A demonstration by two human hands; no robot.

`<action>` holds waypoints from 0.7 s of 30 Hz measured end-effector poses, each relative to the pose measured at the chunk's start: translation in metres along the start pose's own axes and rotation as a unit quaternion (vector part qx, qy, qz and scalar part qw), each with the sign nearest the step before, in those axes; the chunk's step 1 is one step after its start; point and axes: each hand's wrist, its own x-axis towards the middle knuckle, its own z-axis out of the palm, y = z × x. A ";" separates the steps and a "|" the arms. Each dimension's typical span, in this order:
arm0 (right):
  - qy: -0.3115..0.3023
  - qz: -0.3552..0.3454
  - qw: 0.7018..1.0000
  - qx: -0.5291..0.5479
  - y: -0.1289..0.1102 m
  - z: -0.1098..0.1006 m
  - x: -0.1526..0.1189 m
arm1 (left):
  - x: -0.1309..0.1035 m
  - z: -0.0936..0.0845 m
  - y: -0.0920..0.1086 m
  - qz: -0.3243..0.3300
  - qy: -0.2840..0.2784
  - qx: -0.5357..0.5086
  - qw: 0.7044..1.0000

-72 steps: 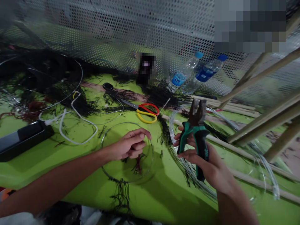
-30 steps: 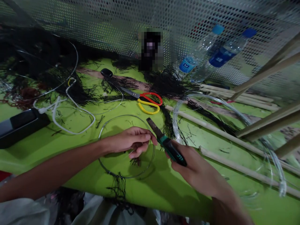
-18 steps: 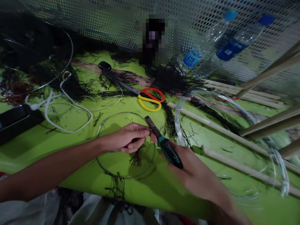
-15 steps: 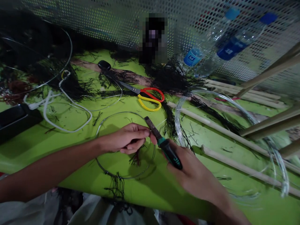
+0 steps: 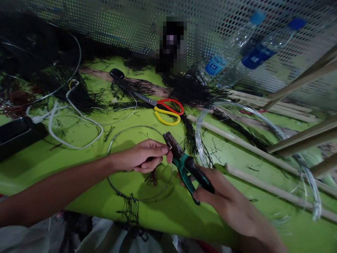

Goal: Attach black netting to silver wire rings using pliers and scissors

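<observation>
Pinched between the thumb and fingers of my left hand (image 5: 150,154) is a wire ring (image 5: 112,142), near a small bent end at the fingertips. The loop curves round below my hand, with black netting (image 5: 131,209) hanging from its lower edge. My right hand (image 5: 218,193) grips pliers (image 5: 188,172) with black and green handles. Their handles stand apart, and the dark metal jaws are at the bent wire end beside my left fingertips. Whether the jaws touch the wire I cannot tell. Scissors (image 5: 163,109) with one red and one yellow handle lie just beyond.
A coil of clear wire (image 5: 200,140) and wooden sticks (image 5: 237,140) lie to the right on the green table (image 5: 86,191). Two plastic bottles (image 5: 214,65) stand by the perforated panel (image 5: 126,24). A white cord (image 5: 76,146) and black box (image 5: 21,135) are left.
The pliers have rolled in my right hand, and their handles now show spread apart. The bent wire end shows at the jaws. My left hand has stayed almost still.
</observation>
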 end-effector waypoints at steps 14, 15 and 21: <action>0.013 -0.047 0.998 -0.044 -0.007 -0.001 -0.003 | 0.003 0.002 -0.003 0.000 0.041 0.064 0.997; 0.016 -0.049 0.997 -0.049 -0.008 -0.001 -0.003 | 0.003 0.002 -0.004 0.002 0.045 0.067 0.997; 0.019 -0.056 0.996 -0.062 -0.017 0.003 -0.003 | 0.006 0.001 -0.007 0.033 0.073 0.059 0.995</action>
